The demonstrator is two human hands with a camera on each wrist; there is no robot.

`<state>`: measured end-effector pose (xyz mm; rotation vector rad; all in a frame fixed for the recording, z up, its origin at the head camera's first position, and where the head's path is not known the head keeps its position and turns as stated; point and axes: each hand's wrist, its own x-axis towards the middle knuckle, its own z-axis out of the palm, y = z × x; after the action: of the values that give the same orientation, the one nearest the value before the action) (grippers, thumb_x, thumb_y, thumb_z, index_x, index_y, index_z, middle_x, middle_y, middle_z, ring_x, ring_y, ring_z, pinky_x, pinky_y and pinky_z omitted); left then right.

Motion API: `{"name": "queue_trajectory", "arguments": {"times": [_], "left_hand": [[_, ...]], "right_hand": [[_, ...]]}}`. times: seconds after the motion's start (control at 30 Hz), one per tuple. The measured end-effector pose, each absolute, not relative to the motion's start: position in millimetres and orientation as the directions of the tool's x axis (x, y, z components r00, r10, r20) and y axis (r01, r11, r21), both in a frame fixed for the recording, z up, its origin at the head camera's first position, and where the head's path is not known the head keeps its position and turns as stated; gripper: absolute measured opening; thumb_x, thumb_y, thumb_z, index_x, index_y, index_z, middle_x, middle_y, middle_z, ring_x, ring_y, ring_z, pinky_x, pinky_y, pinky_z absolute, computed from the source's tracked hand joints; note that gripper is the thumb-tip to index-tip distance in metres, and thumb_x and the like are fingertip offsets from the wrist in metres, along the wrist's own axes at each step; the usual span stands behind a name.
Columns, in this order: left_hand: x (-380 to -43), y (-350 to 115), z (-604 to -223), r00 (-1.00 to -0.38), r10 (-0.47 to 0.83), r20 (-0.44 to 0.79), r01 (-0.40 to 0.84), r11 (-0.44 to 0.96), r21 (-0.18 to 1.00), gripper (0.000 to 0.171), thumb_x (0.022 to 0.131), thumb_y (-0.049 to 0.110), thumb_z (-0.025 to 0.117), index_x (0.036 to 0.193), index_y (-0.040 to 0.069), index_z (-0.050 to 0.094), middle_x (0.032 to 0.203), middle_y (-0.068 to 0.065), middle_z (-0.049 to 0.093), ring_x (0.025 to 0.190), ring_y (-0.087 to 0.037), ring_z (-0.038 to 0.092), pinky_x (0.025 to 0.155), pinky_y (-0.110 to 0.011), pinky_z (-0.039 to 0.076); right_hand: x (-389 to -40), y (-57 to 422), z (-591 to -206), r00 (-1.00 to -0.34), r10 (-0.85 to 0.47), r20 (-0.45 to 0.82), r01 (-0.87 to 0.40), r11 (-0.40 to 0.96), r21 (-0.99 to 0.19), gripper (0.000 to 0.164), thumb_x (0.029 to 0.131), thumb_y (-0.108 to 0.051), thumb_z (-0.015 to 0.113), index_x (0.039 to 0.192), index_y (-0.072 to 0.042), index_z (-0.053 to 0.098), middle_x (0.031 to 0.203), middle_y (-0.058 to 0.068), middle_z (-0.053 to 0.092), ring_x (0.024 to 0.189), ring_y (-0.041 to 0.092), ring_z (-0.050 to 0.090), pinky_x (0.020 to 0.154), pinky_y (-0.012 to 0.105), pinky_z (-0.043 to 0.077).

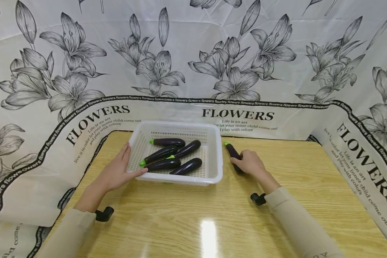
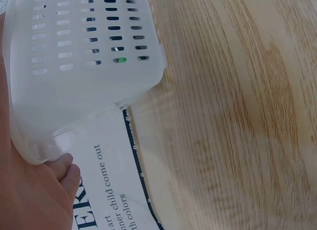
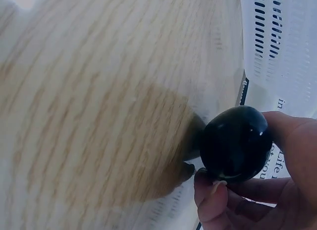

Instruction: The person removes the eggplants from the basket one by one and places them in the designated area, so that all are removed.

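Note:
A white perforated plastic basket [image 1: 216, 175] holds several dark purple eggplants [image 1: 186, 166] with green stem ends. My left hand [image 1: 117, 172] grips the basket's left side, its thumb lying over the front left corner of the rim; in the left wrist view the fingers [image 2: 70, 178] curl under that rim. To the right of the basket, my right hand [image 1: 252, 164] holds another eggplant [image 1: 231, 152] between thumb and fingers, its green tip pointing away from me. The right wrist view shows the round dark end of this eggplant [image 3: 237, 143] close over the table.
The basket stands at the back of a light wood-grain table [image 1: 180, 215]. A white cloth with black flower prints and lettering [image 1: 238, 114] rises behind the table and along both sides. Black wrist devices [image 1: 104, 214] sit below both hands.

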<state>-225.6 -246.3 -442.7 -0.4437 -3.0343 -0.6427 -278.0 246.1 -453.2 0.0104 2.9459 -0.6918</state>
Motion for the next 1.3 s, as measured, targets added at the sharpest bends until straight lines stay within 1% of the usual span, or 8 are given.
{"name": "queue_trajectory", "arguments": {"times": [0.37, 0.6, 0.7, 0.8, 0.87, 0.93, 1.03, 1.3], "left_hand": [[-225, -246, -441, -0.960, 0.273, 0.055, 0.272, 0.875, 0.402, 0.121, 0.089, 0.078, 0.055, 0.163, 0.000, -0.003, 0.171, -0.018, -0.006, 0.151, -0.051, 0.018, 0.113, -0.068, 0.033], [-224, -247, -441, -0.960, 0.272, 0.061, 0.273, 0.874, 0.402, 0.121, 0.090, 0.077, 0.055, 0.163, 0.000, -0.002, 0.171, -0.017, -0.005, 0.150, -0.051, 0.022, 0.111, -0.069, 0.036], [-224, -247, -442, -0.960, 0.272, 0.061, 0.273, 0.871, 0.408, 0.121, 0.090, 0.077, 0.055, 0.163, 0.001, -0.003, 0.171, -0.017, -0.006, 0.149, -0.051, 0.022, 0.110, -0.069, 0.036], [-224, -246, -442, -0.961, 0.272, 0.060, 0.272, 0.870, 0.412, 0.121, 0.090, 0.077, 0.055, 0.163, 0.001, -0.002, 0.171, -0.017, -0.006, 0.150, -0.051, 0.021, 0.110, -0.069, 0.036], [-224, -246, -442, -0.960, 0.271, 0.061, 0.272, 0.870, 0.412, 0.120, 0.090, 0.077, 0.055, 0.163, 0.000, -0.002, 0.171, -0.017, -0.006, 0.150, -0.051, 0.021, 0.111, -0.069, 0.035], [-224, -246, -442, -0.961, 0.271, 0.062, 0.272, 0.870, 0.411, 0.120, 0.090, 0.077, 0.055, 0.163, 0.000, -0.002, 0.171, -0.017, -0.006, 0.150, -0.051, 0.021, 0.111, -0.069, 0.035], [-224, -246, -442, -0.961, 0.269, 0.063, 0.271, 0.870, 0.413, 0.120, 0.090, 0.077, 0.055, 0.163, 0.000, -0.002, 0.171, -0.017, -0.006, 0.150, -0.051, 0.021, 0.111, -0.069, 0.036], [-224, -246, -441, -0.961, 0.271, 0.054, 0.269, 0.870, 0.414, 0.121, 0.090, 0.077, 0.055, 0.163, 0.000, -0.002, 0.171, -0.017, -0.007, 0.150, -0.052, 0.021, 0.111, -0.069, 0.035]], "right_hand": [[-276, 243, -452, -0.990, -0.031, -0.139, 0.032, 0.902, -0.430, 0.056, 0.099, -0.049, 0.062, 0.111, 0.006, 0.065, 0.103, 0.023, 0.068, 0.079, 0.028, 0.061, 0.060, 0.036, 0.049], [-273, 239, -451, -0.991, -0.061, -0.120, 0.005, 0.873, -0.487, 0.048, 0.100, -0.041, 0.062, 0.098, 0.007, 0.067, 0.085, 0.017, 0.066, 0.069, 0.025, 0.058, 0.057, 0.033, 0.047], [-273, 239, -452, -0.991, -0.073, -0.110, -0.007, 0.862, -0.507, 0.044, 0.100, -0.039, 0.062, 0.086, 0.002, 0.065, 0.070, 0.009, 0.058, 0.060, 0.020, 0.052, 0.053, 0.030, 0.043], [-270, 239, -452, -0.990, -0.078, -0.118, -0.005, 0.855, -0.518, 0.044, 0.101, -0.040, 0.062, 0.082, 0.000, 0.063, 0.065, 0.007, 0.052, 0.057, 0.019, 0.049, 0.052, 0.030, 0.041], [-268, 239, -449, -0.990, -0.078, -0.121, -0.005, 0.858, -0.514, 0.046, 0.101, -0.040, 0.061, 0.092, 0.005, 0.066, 0.075, 0.015, 0.060, 0.064, 0.023, 0.056, 0.056, 0.033, 0.047], [-265, 239, -445, -0.989, -0.080, -0.128, -0.004, 0.860, -0.511, 0.053, 0.102, -0.041, 0.060, 0.109, 0.011, 0.066, 0.093, 0.024, 0.067, 0.080, 0.030, 0.064, 0.066, 0.038, 0.054], [-259, 240, -437, -0.988, -0.095, -0.124, -0.018, 0.859, -0.511, 0.060, 0.103, -0.039, 0.059, 0.130, 0.015, 0.057, 0.116, 0.030, 0.066, 0.099, 0.037, 0.066, 0.079, 0.047, 0.057], [-248, 240, -418, -0.982, -0.180, -0.056, -0.126, 0.848, -0.516, 0.052, 0.102, -0.029, 0.062, 0.132, 0.013, 0.056, 0.105, 0.022, 0.067, 0.093, 0.033, 0.064, 0.077, 0.046, 0.055]]}}
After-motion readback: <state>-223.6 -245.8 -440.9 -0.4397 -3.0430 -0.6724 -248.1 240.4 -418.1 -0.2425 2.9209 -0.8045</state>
